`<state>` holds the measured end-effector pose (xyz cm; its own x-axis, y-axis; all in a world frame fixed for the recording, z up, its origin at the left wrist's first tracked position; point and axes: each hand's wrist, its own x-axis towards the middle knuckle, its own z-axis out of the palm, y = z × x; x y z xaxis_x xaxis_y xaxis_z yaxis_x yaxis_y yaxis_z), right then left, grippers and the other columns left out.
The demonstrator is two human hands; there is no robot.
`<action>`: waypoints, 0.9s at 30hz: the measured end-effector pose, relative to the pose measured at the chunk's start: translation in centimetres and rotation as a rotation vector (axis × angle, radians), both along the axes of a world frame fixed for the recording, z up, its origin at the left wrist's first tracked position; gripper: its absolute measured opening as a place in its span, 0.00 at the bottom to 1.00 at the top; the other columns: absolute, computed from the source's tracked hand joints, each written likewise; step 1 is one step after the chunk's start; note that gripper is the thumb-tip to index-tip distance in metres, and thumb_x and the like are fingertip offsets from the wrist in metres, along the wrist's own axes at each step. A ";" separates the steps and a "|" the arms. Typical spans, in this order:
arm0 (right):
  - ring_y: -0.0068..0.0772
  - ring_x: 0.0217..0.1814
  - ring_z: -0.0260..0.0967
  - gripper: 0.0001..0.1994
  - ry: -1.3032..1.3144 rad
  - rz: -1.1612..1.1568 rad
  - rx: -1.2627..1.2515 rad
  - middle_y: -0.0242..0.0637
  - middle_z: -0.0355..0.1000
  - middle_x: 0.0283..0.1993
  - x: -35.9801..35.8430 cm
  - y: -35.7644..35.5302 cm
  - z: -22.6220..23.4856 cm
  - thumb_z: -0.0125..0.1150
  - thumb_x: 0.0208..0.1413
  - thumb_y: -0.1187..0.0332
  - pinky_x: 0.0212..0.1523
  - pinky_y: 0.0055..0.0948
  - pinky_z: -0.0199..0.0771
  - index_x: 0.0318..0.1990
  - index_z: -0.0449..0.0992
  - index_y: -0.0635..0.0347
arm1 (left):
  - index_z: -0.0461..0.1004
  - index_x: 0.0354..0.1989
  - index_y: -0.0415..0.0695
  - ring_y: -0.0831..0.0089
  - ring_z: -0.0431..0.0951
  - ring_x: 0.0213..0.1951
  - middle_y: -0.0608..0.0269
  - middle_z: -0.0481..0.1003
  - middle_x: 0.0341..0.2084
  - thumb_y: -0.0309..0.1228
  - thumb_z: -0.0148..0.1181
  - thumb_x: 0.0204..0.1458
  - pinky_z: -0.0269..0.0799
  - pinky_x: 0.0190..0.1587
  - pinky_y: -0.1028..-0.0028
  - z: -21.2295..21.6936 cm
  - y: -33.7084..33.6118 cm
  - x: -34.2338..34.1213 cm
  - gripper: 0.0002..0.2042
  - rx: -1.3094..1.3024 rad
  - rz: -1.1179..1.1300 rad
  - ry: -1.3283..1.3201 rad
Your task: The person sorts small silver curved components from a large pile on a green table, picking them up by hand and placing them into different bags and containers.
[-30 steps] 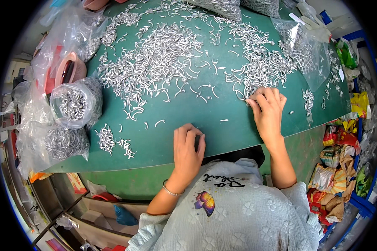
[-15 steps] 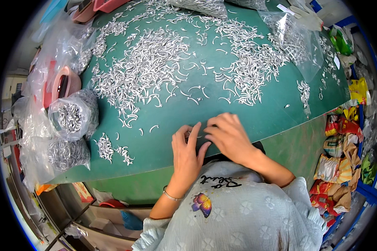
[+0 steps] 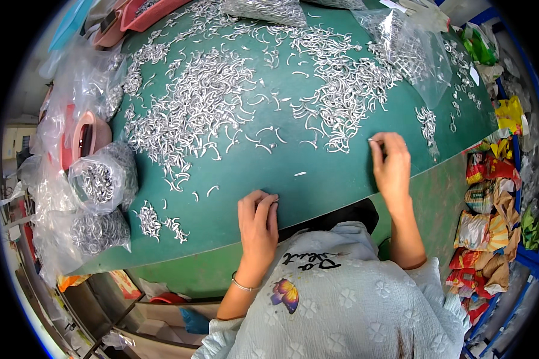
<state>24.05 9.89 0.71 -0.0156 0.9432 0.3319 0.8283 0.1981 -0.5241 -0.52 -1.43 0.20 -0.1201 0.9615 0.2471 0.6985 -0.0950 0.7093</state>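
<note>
Near the front edge of the green table [image 3: 335, 185], my left hand [image 3: 259, 221] rests with its fingers curled in; what they hold, if anything, is hidden. Farther right, my right hand [image 3: 392, 161] is over the tabletop, thumb and forefinger pinched together. A tiny silver bit shows at those fingertips, too small to make out fully. Between the hands one small silver metal piece [image 3: 300, 173] lies alone. Beyond them spread two big heaps of small curved silver metal pieces, a left heap [image 3: 191, 102] and a right heap [image 3: 347, 90].
Clear bags of metal parts stand at the left, one open bag [image 3: 99, 182] among them, beside a pink container [image 3: 96, 134]. Another plastic bag [image 3: 407, 51] lies at the far right. Small piles [image 3: 150, 221] sit front left, with another pile [image 3: 426, 124] at the right. Colourful packages [image 3: 476, 224] line the right side.
My hands were together at the table edge. The right has moved away to the right, over where a single piece lay. A lone piece now shows where that hand was. My left fingers have curled in.
</note>
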 end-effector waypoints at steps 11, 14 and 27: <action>0.41 0.46 0.64 0.09 -0.150 0.138 0.098 0.37 0.69 0.42 -0.5 1.2 1.2 0.65 0.48 0.72 0.45 0.38 0.59 0.38 0.76 0.57 | 0.75 0.37 0.38 0.59 0.71 0.40 0.55 0.71 0.40 0.17 0.65 0.45 0.69 0.44 0.66 0.2 -0.4 0.1 0.10 -0.025 0.049 0.023; 0.38 0.44 0.63 0.08 -0.174 0.167 0.065 0.34 0.68 0.39 -1.6 2.2 0.7 0.66 0.48 0.71 0.44 0.37 0.57 0.37 0.77 0.57 | 0.75 0.35 0.38 0.59 0.71 0.41 0.54 0.71 0.41 0.18 0.66 0.43 0.69 0.45 0.67 0.6 -0.7 0.0 0.10 -0.027 0.055 0.056; 0.38 0.43 0.62 0.07 -0.389 0.366 0.009 0.34 0.68 0.34 -1.7 4.2 2.0 0.66 0.47 0.69 0.45 0.38 0.57 0.33 0.75 0.57 | 0.74 0.37 0.40 0.55 0.70 0.47 0.55 0.73 0.41 0.16 0.61 0.45 0.61 0.55 0.59 0.7 -1.1 -0.7 0.10 -0.047 0.133 0.202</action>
<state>22.35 14.13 2.69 -0.4665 0.8502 0.2440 0.8370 0.5135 -0.1890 -1.26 -2.55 0.91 -0.1995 0.9514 0.2348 0.8308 0.0371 0.5554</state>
